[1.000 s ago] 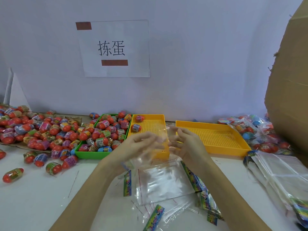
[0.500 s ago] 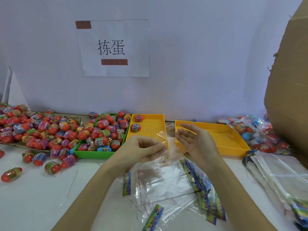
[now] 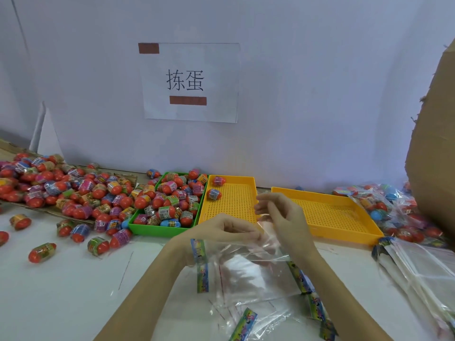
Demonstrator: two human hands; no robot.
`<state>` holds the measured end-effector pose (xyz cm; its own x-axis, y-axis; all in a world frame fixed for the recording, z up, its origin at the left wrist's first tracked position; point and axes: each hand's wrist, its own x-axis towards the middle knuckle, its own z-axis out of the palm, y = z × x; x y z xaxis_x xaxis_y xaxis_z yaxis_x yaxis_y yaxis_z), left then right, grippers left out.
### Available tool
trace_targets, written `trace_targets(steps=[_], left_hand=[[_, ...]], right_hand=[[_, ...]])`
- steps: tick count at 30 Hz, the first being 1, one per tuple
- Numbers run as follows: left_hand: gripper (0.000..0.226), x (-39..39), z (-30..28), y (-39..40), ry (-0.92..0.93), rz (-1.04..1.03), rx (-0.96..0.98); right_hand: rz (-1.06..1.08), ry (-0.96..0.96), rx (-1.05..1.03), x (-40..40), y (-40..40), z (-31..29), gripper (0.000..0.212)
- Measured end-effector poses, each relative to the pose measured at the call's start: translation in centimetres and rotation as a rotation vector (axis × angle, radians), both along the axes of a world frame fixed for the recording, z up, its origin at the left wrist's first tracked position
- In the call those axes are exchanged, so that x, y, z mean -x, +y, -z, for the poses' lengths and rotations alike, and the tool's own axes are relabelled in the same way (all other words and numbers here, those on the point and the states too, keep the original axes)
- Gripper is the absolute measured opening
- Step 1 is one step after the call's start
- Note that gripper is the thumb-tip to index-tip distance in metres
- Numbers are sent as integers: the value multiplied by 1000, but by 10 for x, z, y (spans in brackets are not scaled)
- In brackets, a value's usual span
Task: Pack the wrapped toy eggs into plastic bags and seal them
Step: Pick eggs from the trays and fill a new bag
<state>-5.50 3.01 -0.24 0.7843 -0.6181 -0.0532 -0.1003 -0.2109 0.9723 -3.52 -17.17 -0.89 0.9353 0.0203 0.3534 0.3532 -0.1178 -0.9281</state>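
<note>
My left hand (image 3: 221, 230) pinches the upper edge of a clear plastic bag (image 3: 248, 271) that hangs down to the white table. My right hand (image 3: 283, 217) hovers at the bag's mouth with loosely bent fingers that touch the film. Whether they grip it is unclear. Wrapped toy eggs (image 3: 172, 203) fill a green tray (image 3: 160, 233) left of my hands. Two more eggs (image 3: 214, 194) lie in the far corner of a yellow tray (image 3: 234, 210) just behind my hands.
A heap of loose eggs (image 3: 61, 188) spreads over the left of the table. A second yellow tray (image 3: 327, 212) sits at the right. Beyond it lie filled bags (image 3: 394, 212), a stack of empty bags (image 3: 418, 267) and a cardboard box (image 3: 433, 143).
My hands have sunk lower with the bag. The right hand, flat and spread half a second ago, has bent its fingers toward the bag's mouth. The left hand keeps its pinch.
</note>
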Motion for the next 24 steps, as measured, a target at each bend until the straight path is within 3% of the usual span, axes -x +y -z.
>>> trace_targets(steps=[3,7,9,12,13,15,16,19,21,24], left_hand=[[21,0,-4,7,14,13,-70],[29,-5,0,30,-65,-72,-465],[40,17,-21,33,-108,-34,-503],[48,19,-26,26,-192,-142,-370],[44,17,-23,25,-232,-103,-418],[21,14,-14,29,-106,-131,-362],[28,9,-10,33,-15,-150,-355],[26,8,-11,35,-36,-32,-273],[23,4,-8,30,-15,86,-167],[30,-3,-4,26,-48,50,-104]], right_hand=[[-71,-43,156,-8,12,-2,29],[-190,4,448,-36,27,-29,28],[-168,-36,658,-55,41,-36,27],[-186,-131,869,-80,66,-31,50],[-222,-160,921,-88,73,-26,58],[-277,-168,996,-100,84,-14,66],[-275,-162,1010,-103,89,-8,65],[-168,-205,960,-106,96,7,53],[-103,-213,855,-102,92,8,48],[-24,-126,654,-89,69,-4,38]])
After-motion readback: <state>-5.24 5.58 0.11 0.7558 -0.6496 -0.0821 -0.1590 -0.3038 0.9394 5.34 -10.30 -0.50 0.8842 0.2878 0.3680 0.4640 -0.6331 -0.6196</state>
